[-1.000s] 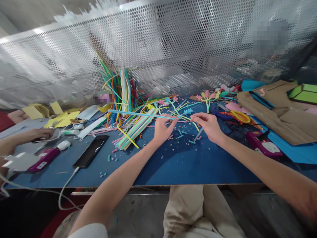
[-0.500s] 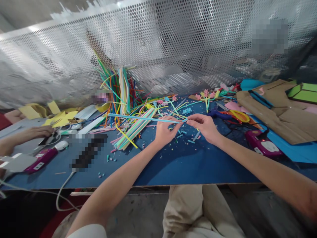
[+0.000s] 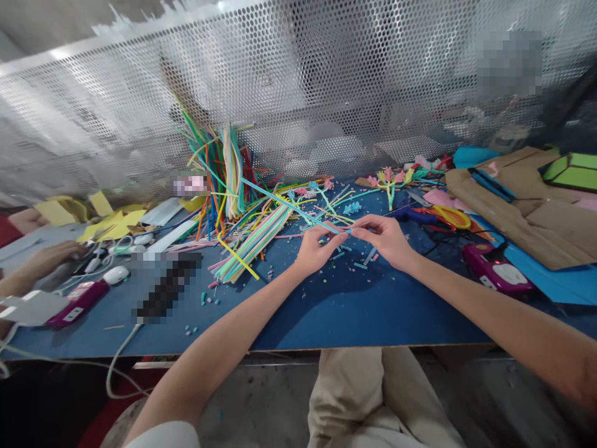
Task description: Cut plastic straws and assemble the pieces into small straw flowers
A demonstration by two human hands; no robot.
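The left hand [image 3: 318, 252] is almost closed, with its thumb and finger pinching a long blue pipe cleaner [image 3: 286, 204]. The right hand [image 3: 388, 241] is pinched nearly closed too, with its fingertips on the end of the same pipe cleaner. The two hands are close together over the middle of the blue tabletop [image 3: 354, 320]. The pipe cleaner slants up from them toward the back edge and the left. I can't tell how its end is bent, because the fingers hide it.

Little cut bits [image 3: 360, 266] lie under the hands. A blue leafy piece [image 3: 353, 209] is just behind them. Nearer the back edge stands a small pink and yellow flower [image 3: 388, 177]. Left of the hands lies a pile of pale pipe cleaners [image 3: 259, 242]. Brown paper [image 3: 536, 205] is by the right back corner. Near the left edge is another person's hand [image 3: 63, 252].
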